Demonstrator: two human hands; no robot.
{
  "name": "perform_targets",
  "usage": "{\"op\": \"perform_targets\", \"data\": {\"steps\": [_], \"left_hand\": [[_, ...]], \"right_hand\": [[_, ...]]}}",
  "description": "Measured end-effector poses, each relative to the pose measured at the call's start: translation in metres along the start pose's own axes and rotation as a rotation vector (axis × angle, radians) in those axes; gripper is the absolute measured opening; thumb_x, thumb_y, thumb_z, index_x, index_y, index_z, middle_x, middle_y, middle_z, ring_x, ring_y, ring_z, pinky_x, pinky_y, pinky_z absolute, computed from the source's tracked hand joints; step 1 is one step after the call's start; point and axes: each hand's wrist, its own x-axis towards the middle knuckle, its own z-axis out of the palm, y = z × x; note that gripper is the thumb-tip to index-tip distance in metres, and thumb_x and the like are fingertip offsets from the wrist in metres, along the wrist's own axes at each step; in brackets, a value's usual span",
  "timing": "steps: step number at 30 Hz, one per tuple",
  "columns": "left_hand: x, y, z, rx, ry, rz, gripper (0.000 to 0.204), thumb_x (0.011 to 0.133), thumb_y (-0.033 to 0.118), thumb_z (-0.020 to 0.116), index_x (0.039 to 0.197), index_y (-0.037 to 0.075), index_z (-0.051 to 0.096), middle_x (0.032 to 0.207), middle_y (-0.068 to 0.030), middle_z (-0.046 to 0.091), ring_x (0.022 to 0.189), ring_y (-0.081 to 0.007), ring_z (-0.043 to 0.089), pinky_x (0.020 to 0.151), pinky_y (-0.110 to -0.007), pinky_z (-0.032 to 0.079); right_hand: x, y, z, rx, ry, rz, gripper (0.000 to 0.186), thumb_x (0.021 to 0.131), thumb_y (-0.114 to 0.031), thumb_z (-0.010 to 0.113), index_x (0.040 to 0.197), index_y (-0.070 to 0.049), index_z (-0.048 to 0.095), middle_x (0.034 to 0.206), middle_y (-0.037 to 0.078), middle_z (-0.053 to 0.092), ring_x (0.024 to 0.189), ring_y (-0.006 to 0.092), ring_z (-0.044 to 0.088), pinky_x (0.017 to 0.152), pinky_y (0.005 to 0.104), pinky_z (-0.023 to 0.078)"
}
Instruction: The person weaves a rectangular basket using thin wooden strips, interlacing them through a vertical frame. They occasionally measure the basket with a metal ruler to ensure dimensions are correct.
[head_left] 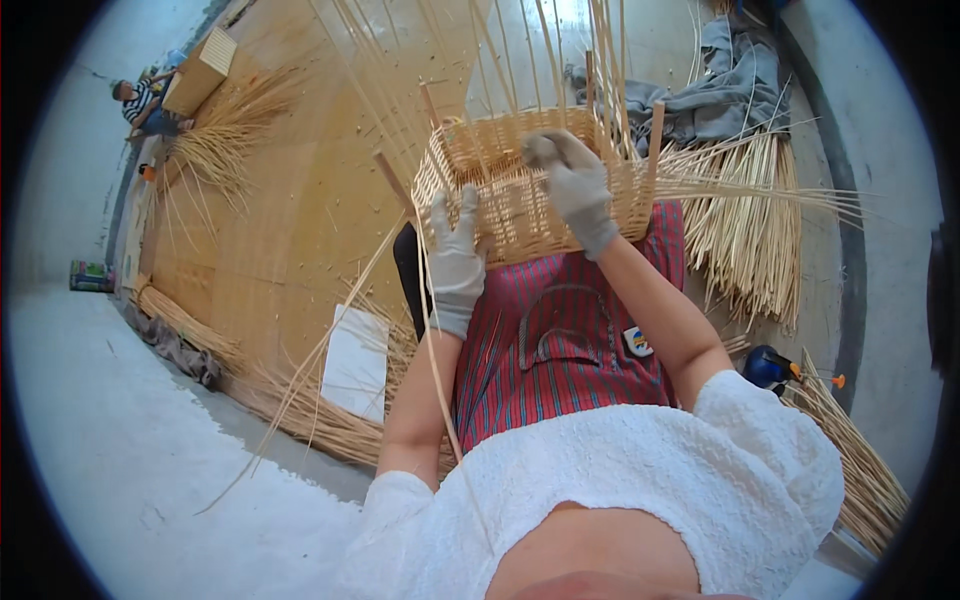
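Observation:
A half-woven wicker basket with a rectangular body rests over my lap, its open top showing the inside. Long loose canes rise from its far side, and wooden corner posts stick up. My left hand, in a pale work glove, holds the near left wall, two fingers stretched up toward the rim. Above the near wall is my right hand, gloved too, its fingers curled closed; what they pinch is hidden. A long strand hangs down past my left wrist.
Cane bundles lie at the right and lower right. A grey cloth covers one bundle. A blue-black tool is by my right elbow, a white sheet at my left. Far left, a person sits beside a woven box.

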Motion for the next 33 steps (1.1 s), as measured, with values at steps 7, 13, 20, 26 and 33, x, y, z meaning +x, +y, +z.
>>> {"op": "perform_targets", "data": {"steps": [7, 13, 20, 26, 33], "left_hand": [[0.014, 0.025, 0.001, 0.058, -0.124, -0.102, 0.095, 0.081, 0.015, 0.079, 0.162, 0.031, 0.031, 0.157, -0.0185, 0.035, 0.119, -0.0395, 0.061, 0.091, -0.045, 0.057], [0.020, 0.045, 0.001, 0.170, 0.204, 0.115, 0.080, 0.083, 0.011, 0.073, 0.156, 0.029, 0.044, 0.151, -0.0191, 0.043, 0.114, -0.0360, 0.063, 0.097, -0.048, 0.053], [0.032, 0.107, 0.042, 0.107, -0.202, 0.002, 0.095, 0.082, 0.023, 0.080, 0.161, 0.034, 0.029, 0.152, -0.0172, 0.036, 0.095, -0.0380, 0.066, 0.085, -0.046, 0.056], [0.033, 0.106, 0.046, 0.157, -0.233, -0.017, 0.080, 0.083, 0.018, 0.077, 0.153, 0.036, 0.044, 0.148, -0.0169, 0.041, 0.097, -0.0369, 0.067, 0.088, -0.047, 0.056], [-0.009, 0.006, 0.029, -0.967, 0.418, -0.453, 0.024, 0.095, 0.012, 0.075, 0.117, 0.005, 0.067, 0.105, -0.0028, 0.068, 0.088, -0.0116, 0.066, 0.082, -0.027, 0.057]], "right_hand": [[0.065, -0.055, 0.049, -0.358, -0.119, -0.285, 0.063, 0.097, -0.006, 0.059, 0.155, -0.023, 0.042, 0.141, 0.022, 0.061, 0.104, 0.0249, 0.072, 0.087, 0.0368, 0.057], [-0.013, 0.018, -0.096, -0.231, 0.130, 0.111, 0.027, 0.105, -0.014, 0.056, 0.128, -0.004, 0.063, 0.101, 0.004, 0.073, 0.090, 0.0110, 0.069, 0.066, 0.0240, 0.052], [0.066, -0.033, -0.044, -0.360, -0.018, -0.668, 0.043, 0.101, -0.001, 0.054, 0.143, -0.006, 0.058, 0.142, 0.015, 0.059, 0.122, 0.0203, 0.061, 0.086, 0.0260, 0.055], [-0.023, 0.002, -0.185, -0.356, 0.064, -0.169, 0.057, 0.099, 0.004, 0.047, 0.154, -0.008, 0.045, 0.119, 0.012, 0.068, 0.097, 0.0170, 0.069, 0.079, 0.0264, 0.056], [-0.093, 0.006, -0.189, -0.182, 0.210, -0.122, 0.048, 0.098, 0.007, 0.051, 0.144, -0.007, 0.054, 0.100, 0.009, 0.070, 0.078, 0.0105, 0.068, 0.068, 0.0233, 0.057]]}}
